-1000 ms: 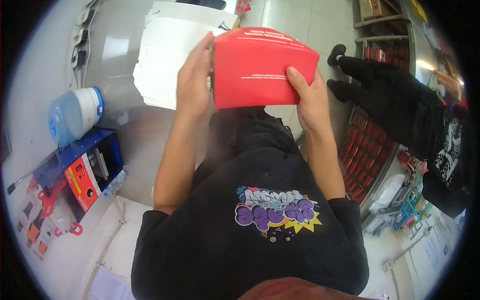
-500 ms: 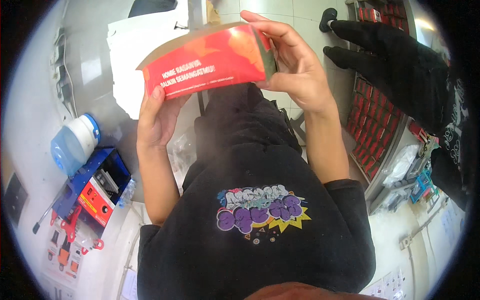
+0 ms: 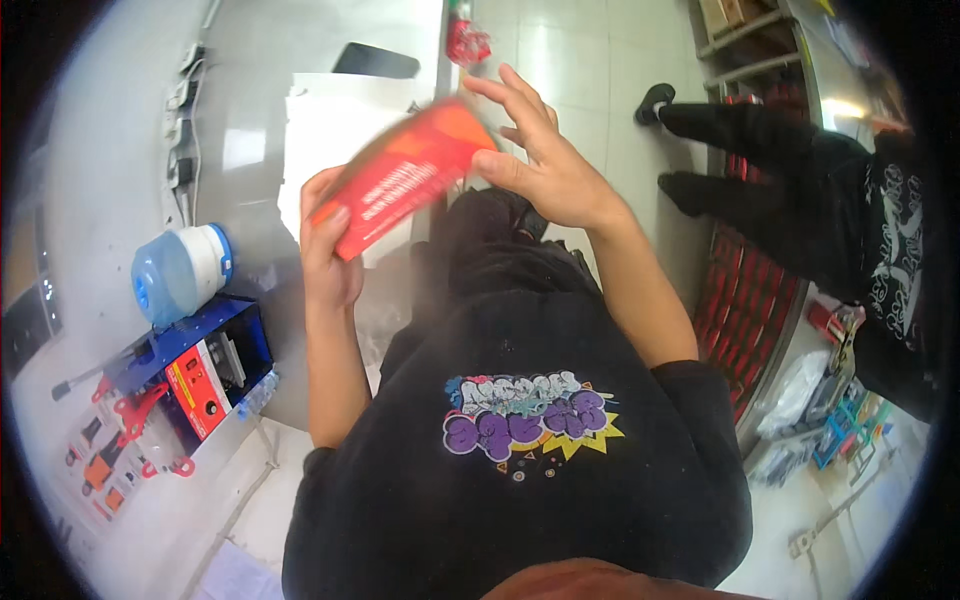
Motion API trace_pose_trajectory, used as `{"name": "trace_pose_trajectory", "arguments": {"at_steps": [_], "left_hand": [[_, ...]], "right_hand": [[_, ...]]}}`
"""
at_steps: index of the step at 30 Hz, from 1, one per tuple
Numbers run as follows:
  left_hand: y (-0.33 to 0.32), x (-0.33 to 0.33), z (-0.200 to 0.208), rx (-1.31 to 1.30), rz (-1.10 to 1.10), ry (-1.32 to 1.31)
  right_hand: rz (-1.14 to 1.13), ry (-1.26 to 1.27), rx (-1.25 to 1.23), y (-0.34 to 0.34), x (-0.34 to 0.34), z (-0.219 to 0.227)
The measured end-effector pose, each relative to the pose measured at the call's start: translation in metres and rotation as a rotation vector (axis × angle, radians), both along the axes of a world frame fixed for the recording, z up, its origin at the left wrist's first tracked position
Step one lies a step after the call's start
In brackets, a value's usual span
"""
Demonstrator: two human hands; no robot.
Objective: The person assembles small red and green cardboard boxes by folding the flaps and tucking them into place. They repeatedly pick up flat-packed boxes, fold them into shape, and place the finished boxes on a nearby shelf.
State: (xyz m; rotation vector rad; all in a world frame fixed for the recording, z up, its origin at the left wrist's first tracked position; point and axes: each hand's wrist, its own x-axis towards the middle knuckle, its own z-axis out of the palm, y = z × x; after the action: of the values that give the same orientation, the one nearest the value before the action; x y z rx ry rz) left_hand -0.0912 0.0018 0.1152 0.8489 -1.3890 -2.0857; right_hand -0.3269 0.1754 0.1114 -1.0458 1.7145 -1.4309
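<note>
Here I am with the red cardboard box with orange patches and white lettering (image 3: 420, 172), up in the air in front of my body, and it's on a slant: lower end toward my left, upper end toward my right. My left hand (image 3: 332, 238) is clamped on that lower end, thumb across the printed face, fingers behind it. Over at the upper end, my right hand (image 3: 548, 165) has its fingers spread well apart, pointing up and away from the box; the thumb is right at the box's edge, though whether it's pressing I can't tell. The box is slightly blurred, too.

Behind it, the ragged-edged white sheets (image 3: 315, 115) lie on the shiny grey tabletop (image 3: 245, 110), with a flat dark object (image 3: 378, 62) just beyond them. Off to my left, there's the blue-and-white plastic water jug (image 3: 178, 275), and near it the blue machine with a red control panel (image 3: 198, 388). Over on my right, another person's black-trousered legs (image 3: 745, 145) stretch across the view, close by the shelf rack stacked with rows of red packs (image 3: 748, 310).
</note>
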Motion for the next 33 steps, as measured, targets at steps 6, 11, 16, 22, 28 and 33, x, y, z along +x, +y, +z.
{"name": "trace_pose_trajectory", "arguments": {"at_steps": [6,11,16,22,28,33], "left_hand": [[-0.014,0.132,-0.057,-1.062,0.633,-0.981],[0.019,0.197,-0.117,-0.715,0.541,-1.574],[0.016,0.146,-0.082,-0.807,0.316,-1.577],[-0.018,0.017,-0.124,-1.230,-0.045,-0.908],[-0.108,-0.124,-0.126,-0.800,0.229,-0.923],[-0.144,-0.167,-0.119,-0.634,0.289,-1.264]], "right_hand": [[-0.116,-0.071,0.155,-0.019,-0.013,-0.042],[-0.133,-0.061,0.363,-0.001,-0.002,-0.115],[-0.034,-0.094,0.462,0.007,0.019,-0.121],[0.070,-0.111,0.391,-0.016,0.032,-0.118],[0.095,-0.023,0.377,-0.009,0.044,-0.112],[-0.047,-0.105,0.456,0.048,0.048,-0.134]]}}
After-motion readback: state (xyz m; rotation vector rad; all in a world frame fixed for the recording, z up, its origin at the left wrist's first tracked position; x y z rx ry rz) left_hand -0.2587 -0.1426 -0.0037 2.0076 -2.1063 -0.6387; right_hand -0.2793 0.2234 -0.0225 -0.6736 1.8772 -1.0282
